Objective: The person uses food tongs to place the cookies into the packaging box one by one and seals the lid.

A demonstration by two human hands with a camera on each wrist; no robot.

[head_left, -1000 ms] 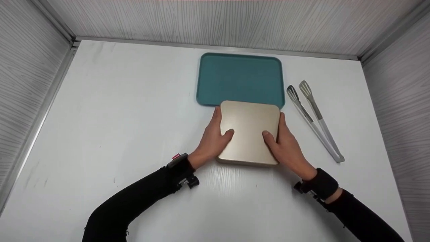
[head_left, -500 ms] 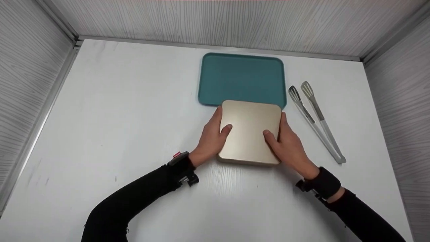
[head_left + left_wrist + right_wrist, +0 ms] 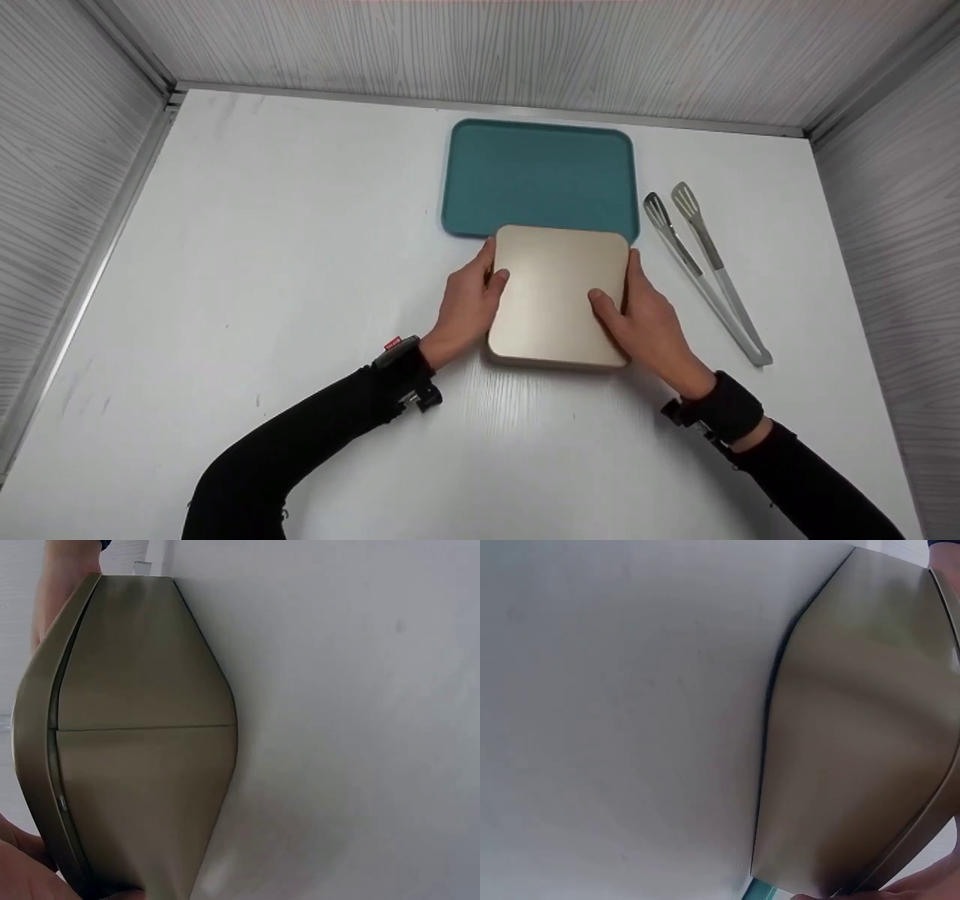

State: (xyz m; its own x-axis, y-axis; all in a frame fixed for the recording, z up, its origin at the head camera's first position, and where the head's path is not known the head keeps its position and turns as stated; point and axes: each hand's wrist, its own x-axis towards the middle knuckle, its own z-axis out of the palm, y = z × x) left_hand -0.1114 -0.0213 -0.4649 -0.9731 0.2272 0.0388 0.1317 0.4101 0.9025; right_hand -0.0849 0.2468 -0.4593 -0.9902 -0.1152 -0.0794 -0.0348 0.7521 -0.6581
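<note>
A gold, square metal tin (image 3: 559, 296) with rounded corners stands on the white table, its lid (image 3: 34, 720) on top. My left hand (image 3: 466, 304) grips the tin's left side, thumb at the lid's edge and fingers along the wall. On the opposite side my right hand (image 3: 651, 322) holds it, with the thumb lying on the lid. The left wrist view shows a dark, narrow gap between the lid rim and the tin's wall (image 3: 150, 675). Whatever is inside the tin is hidden.
Behind the tin lies a teal tray (image 3: 540, 180), its near edge partly covered by the tin. Metal tongs (image 3: 709, 277) with slotted ends lie spread apart on the right. Wood-grain panels (image 3: 480, 52) border the table (image 3: 262, 247) at the back and both sides.
My left thumb has slid left across the lid to its edge. The right hand keeps nearly the same hold, and the tin has barely shifted.
</note>
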